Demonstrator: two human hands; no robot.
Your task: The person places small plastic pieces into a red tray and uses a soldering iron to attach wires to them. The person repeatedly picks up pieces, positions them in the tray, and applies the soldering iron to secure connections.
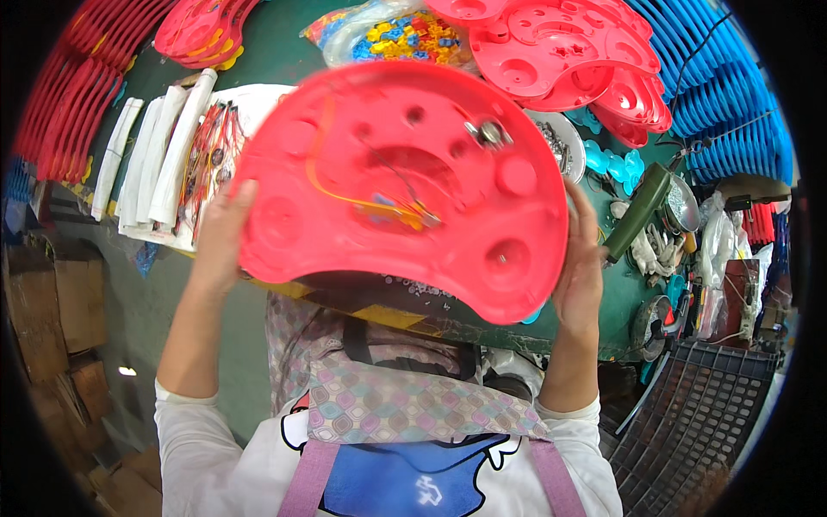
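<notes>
A large red plastic shell (340, 241), curved like a kidney, is held up in front of me with its hollow side showing. My left hand (226, 228) is closed on its left edge, and my right hand (580, 267) grips the right edge; both sets of fingers are partly hidden. An orange-yellow wire (323, 172) runs along the shell's inside to a small cluster of parts near its middle. A round metal piece (490, 133) sits at the shell's upper right. Blur softens the shell's edges.
Red shells (560, 52) lie behind, beside a bag of colourful small parts (413, 39). Wires (215, 155) and white rolled strips (177, 159) are at left. A bowl of metal parts (568, 146) and a dark green tool (639, 213) stand right. Blue stacked pieces (728, 112) rise beyond.
</notes>
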